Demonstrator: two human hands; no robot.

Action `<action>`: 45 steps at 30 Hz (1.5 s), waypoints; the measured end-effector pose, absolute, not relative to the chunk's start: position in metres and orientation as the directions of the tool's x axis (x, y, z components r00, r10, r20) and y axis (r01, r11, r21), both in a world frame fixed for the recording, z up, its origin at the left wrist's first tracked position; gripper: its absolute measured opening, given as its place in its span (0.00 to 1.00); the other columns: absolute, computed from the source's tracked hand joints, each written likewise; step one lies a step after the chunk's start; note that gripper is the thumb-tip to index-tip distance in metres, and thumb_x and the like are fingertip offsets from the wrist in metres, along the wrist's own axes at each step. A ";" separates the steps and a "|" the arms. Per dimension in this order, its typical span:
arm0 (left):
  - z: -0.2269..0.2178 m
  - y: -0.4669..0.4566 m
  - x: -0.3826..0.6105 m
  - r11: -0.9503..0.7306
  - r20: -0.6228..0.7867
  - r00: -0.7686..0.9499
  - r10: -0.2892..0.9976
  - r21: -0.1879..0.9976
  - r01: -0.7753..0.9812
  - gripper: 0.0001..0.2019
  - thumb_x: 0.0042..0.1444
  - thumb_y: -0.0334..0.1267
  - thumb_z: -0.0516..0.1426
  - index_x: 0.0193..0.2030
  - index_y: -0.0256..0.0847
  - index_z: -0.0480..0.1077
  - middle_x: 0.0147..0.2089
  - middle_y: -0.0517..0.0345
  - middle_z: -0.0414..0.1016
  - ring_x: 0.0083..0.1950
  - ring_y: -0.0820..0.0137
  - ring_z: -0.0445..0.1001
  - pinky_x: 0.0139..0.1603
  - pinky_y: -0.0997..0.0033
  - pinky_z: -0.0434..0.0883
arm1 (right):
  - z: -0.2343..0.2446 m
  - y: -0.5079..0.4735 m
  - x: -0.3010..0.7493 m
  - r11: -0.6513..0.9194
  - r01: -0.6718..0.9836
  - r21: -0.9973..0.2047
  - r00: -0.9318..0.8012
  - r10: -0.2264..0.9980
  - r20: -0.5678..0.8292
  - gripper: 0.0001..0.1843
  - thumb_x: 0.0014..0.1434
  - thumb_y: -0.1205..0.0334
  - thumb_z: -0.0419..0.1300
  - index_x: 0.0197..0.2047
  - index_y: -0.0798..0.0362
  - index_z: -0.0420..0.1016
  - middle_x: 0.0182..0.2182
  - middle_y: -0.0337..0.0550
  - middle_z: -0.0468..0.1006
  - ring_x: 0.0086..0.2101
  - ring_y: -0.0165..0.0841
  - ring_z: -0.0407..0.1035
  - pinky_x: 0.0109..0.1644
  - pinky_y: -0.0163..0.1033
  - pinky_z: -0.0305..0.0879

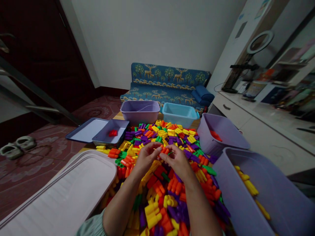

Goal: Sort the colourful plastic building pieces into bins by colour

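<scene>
Between the fingertips of both hands is an orange plastic building block point(164, 150), held just above the middle of a heap. My left hand point(149, 155) pinches it from the left with thumb and fingers. From the other side my right hand point(175, 156) grips the same block. Spread below and around them lies a thick pile of toy blocks point(152, 214) in yellow, orange, red, purple and green. Many have a ribbed, bullet-like shape. Both forearms cover part of the pile.
A purple bin point(140, 113) and a light-blue bin point(179, 114) stand behind the heap. To the right, one purple bin point(221, 134) holds red blocks; a nearer bin point(246, 196) holds yellow ones. An open tin point(110, 131) contains red pieces. White lids point(81, 183) lie at left.
</scene>
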State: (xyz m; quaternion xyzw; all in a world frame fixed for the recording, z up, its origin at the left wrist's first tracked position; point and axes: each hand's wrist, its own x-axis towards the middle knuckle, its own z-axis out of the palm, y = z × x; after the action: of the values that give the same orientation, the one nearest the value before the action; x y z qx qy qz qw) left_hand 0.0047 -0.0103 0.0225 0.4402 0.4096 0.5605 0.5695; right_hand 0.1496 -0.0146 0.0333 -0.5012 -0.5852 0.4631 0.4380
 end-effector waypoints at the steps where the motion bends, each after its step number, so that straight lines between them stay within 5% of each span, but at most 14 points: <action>1: 0.021 -0.009 0.005 -0.025 0.036 0.034 0.999 0.959 -0.281 0.21 0.44 0.50 0.67 0.39 0.37 0.75 0.34 0.57 0.76 0.30 0.73 0.72 0.29 0.76 0.70 | 0.033 -0.015 0.150 0.057 0.177 -0.983 -0.120 0.992 0.035 0.20 0.47 0.50 0.68 0.40 0.53 0.73 0.29 0.39 0.78 0.27 0.32 0.70 0.28 0.35 0.66; 11: 0.013 -0.012 0.007 -0.053 0.059 0.032 0.998 0.987 -0.154 0.19 0.54 0.53 0.59 0.38 0.37 0.73 0.28 0.62 0.70 0.26 0.75 0.69 0.26 0.78 0.68 | 0.032 -0.017 0.142 -0.079 0.000 -0.997 -0.193 0.978 -0.077 0.20 0.50 0.46 0.66 0.28 0.53 0.66 0.17 0.30 0.66 0.15 0.21 0.53 0.16 0.29 0.47; 14: 0.011 -0.011 0.006 -0.053 0.058 0.042 0.997 0.992 -0.112 0.19 0.55 0.53 0.58 0.39 0.37 0.74 0.30 0.60 0.71 0.28 0.74 0.70 0.28 0.77 0.69 | 0.030 -0.016 0.140 -0.119 -0.060 -0.991 -0.158 0.982 -0.108 0.21 0.49 0.44 0.66 0.27 0.53 0.67 0.15 0.30 0.65 0.13 0.21 0.53 0.15 0.28 0.48; 18: 0.020 0.004 0.013 -0.096 0.083 -0.123 0.989 0.990 -0.101 0.14 0.51 0.44 0.62 0.40 0.37 0.75 0.34 0.56 0.76 0.30 0.72 0.72 0.29 0.76 0.69 | 0.031 -0.008 0.147 -0.092 -0.314 -0.945 0.122 0.983 -0.136 0.22 0.44 0.44 0.68 0.31 0.52 0.69 0.15 0.28 0.66 0.14 0.23 0.58 0.15 0.28 0.57; 22: 0.040 0.044 0.045 -0.184 0.147 -0.224 0.964 0.971 -0.153 0.11 0.52 0.33 0.57 0.43 0.38 0.75 0.40 0.52 0.78 0.35 0.68 0.75 0.35 0.70 0.72 | 0.047 0.010 0.172 0.145 -0.557 -0.818 0.467 0.869 -0.164 0.23 0.44 0.42 0.68 0.31 0.52 0.67 0.18 0.29 0.68 0.17 0.23 0.62 0.19 0.29 0.64; 25: 0.054 0.082 0.085 -0.342 0.352 -0.077 0.933 0.932 0.117 0.15 0.52 0.24 0.52 0.42 0.37 0.76 0.42 0.49 0.79 0.44 0.64 0.75 0.50 0.63 0.71 | 0.066 0.029 0.197 0.245 -0.610 -0.754 0.516 0.844 -0.144 0.20 0.51 0.44 0.64 0.29 0.52 0.65 0.18 0.29 0.68 0.17 0.22 0.63 0.22 0.28 0.67; 28: 0.065 0.112 0.124 -0.627 0.515 0.358 0.779 0.644 0.438 0.21 0.51 0.22 0.51 0.48 0.38 0.76 0.54 0.47 0.75 0.56 0.60 0.70 0.61 0.58 0.65 | 0.084 0.050 0.218 0.271 -0.657 -0.703 0.527 0.833 -0.171 0.14 0.57 0.53 0.61 0.29 0.52 0.64 0.18 0.30 0.68 0.18 0.21 0.64 0.24 0.26 0.68; 31: 0.071 0.128 0.153 -0.813 0.410 0.702 0.582 0.309 0.494 0.27 0.52 0.24 0.53 0.61 0.36 0.67 0.67 0.44 0.62 0.65 0.54 0.60 0.62 0.53 0.63 | 0.096 0.073 0.236 0.290 -0.672 -0.682 0.553 0.808 -0.201 0.10 0.60 0.59 0.57 0.29 0.53 0.64 0.18 0.30 0.68 0.18 0.20 0.64 0.23 0.24 0.67; 34: 0.071 0.137 0.168 -0.850 0.277 0.804 0.527 0.139 0.509 0.32 0.53 0.27 0.55 0.67 0.34 0.59 0.72 0.42 0.51 0.71 0.48 0.49 0.60 0.49 0.65 | 0.100 0.093 0.252 0.311 -0.650 -0.694 0.579 0.793 -0.187 0.11 0.60 0.60 0.57 0.28 0.52 0.63 0.19 0.30 0.68 0.18 0.20 0.64 0.23 0.23 0.67; 39: 0.060 0.145 0.171 -0.893 0.230 0.864 0.448 0.084 0.441 0.36 0.51 0.25 0.56 0.69 0.33 0.55 0.72 0.40 0.50 0.71 0.49 0.50 0.65 0.49 0.61 | 0.098 0.110 0.272 0.304 -0.640 -0.705 0.585 0.788 -0.191 0.10 0.60 0.62 0.56 0.28 0.51 0.60 0.22 0.32 0.68 0.21 0.21 0.67 0.24 0.24 0.69; 45: 0.047 0.144 0.175 -0.893 0.296 0.845 0.445 0.215 0.395 0.37 0.49 0.22 0.56 0.68 0.28 0.55 0.72 0.34 0.48 0.72 0.55 0.50 0.70 0.57 0.54 | 0.097 0.101 0.264 0.246 -0.671 -0.699 0.528 0.821 -0.218 0.11 0.66 0.61 0.45 0.32 0.52 0.61 0.28 0.38 0.72 0.28 0.23 0.72 0.29 0.28 0.73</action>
State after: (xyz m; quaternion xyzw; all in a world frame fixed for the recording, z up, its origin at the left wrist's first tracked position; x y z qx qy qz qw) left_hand 0.1752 0.1437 0.0472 0.9577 0.2194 0.1714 0.0731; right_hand 0.2637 0.1006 0.0968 -0.3876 -0.0967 0.4760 0.7835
